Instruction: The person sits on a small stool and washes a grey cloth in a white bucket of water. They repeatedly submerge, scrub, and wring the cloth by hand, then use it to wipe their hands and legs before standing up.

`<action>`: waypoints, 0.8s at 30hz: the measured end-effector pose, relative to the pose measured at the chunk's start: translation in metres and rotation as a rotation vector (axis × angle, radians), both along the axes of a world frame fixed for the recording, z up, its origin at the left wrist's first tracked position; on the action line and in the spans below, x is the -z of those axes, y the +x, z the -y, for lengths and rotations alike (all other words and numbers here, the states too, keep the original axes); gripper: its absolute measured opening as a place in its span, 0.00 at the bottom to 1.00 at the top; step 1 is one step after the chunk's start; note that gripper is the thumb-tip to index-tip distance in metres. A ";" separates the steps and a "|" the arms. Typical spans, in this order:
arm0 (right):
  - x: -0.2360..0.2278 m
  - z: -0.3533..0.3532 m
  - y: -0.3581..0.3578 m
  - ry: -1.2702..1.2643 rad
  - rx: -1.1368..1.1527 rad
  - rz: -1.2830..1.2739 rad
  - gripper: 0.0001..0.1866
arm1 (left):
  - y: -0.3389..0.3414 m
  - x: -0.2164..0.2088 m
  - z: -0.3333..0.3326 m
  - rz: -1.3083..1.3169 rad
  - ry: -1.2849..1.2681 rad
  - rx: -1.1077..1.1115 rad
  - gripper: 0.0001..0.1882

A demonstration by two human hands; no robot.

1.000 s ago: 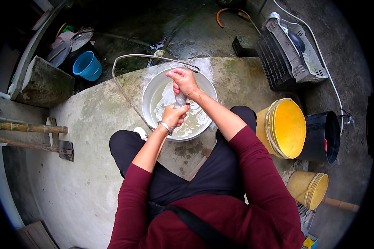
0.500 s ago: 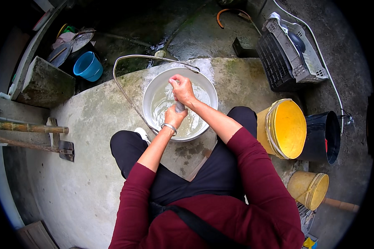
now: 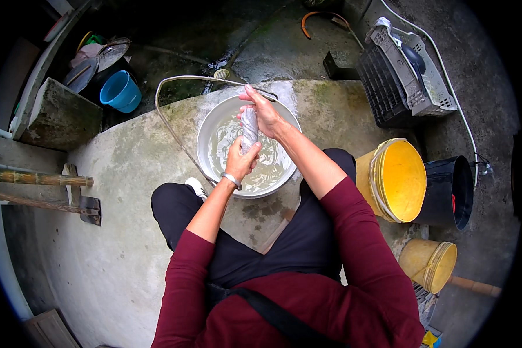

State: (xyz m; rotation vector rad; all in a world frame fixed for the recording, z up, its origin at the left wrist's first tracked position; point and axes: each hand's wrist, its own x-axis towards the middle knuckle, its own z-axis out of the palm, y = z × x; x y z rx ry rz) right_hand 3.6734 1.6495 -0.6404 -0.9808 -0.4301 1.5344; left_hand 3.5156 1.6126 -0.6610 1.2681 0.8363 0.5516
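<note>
Concrete floor [image 3: 110, 249], pale and stained, runs beneath everything around the basin [image 3: 203, 139], turning dark and wet beyond its far side. Over the middle of the basin: a twisted grey cloth [image 3: 249, 132], held upright-ish, clear of the rim. Left hand [image 3: 243, 159] clamped around the cloth's lower end, silver bracelet [image 3: 231, 180] at the wrist. Right hand [image 3: 265, 116] at the upper end, looser, fingers partly extended, some showing past the cloth's left edge; cannot tell whether it grips. Hands close together, cloth between them. Below, inside the basin, cloudy water [image 3: 274, 165], surface rippled. Metal handle [image 3: 159, 101] of the basin arches out over its left side. Person's dark-trousered knees stand to either side of the basin's near edge, a white shoe [image 3: 196, 187] just off its lower left. Right of the basin: large yellow bucket [image 3: 405, 182], tilted, with a black bucket [image 3: 437, 200] just beside it on the outer side; smaller yellow bucket [image 3: 426, 264] farther to the basin's near right. Far right of the basin: dark crate [image 3: 378, 87] and grey crate [image 3: 426, 107], touching. Far left: blue bucket [image 3: 120, 93]. Left, well apart from the basin: bamboo pole [image 3: 46, 177] and a metal blade [image 3: 91, 210] on a wooden shaft.
</note>
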 end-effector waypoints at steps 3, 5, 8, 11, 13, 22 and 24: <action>-0.029 0.010 0.010 0.221 -0.126 -0.159 0.41 | -0.002 -0.040 0.007 0.450 -0.625 0.126 0.19; -0.035 0.011 0.014 0.364 -0.235 -0.254 0.50 | -0.006 -0.051 0.008 0.720 -0.843 0.280 0.20; -0.047 0.015 0.008 0.582 -0.430 -0.344 0.57 | -0.005 -0.057 0.022 0.927 -1.021 0.495 0.24; -0.073 0.024 -0.010 0.732 -0.539 -0.548 0.60 | -0.003 -0.052 0.031 1.083 -1.135 0.612 0.27; -0.089 0.031 -0.015 0.766 -0.540 -0.590 0.61 | -0.002 -0.051 0.032 1.179 -1.158 0.673 0.27; -0.074 0.030 0.000 0.899 -0.528 -0.646 0.29 | 0.005 -0.073 0.045 1.190 -1.095 0.592 0.25; -0.078 0.033 -0.002 0.771 -0.430 -0.615 0.20 | 0.003 -0.068 0.037 1.094 -1.078 0.562 0.23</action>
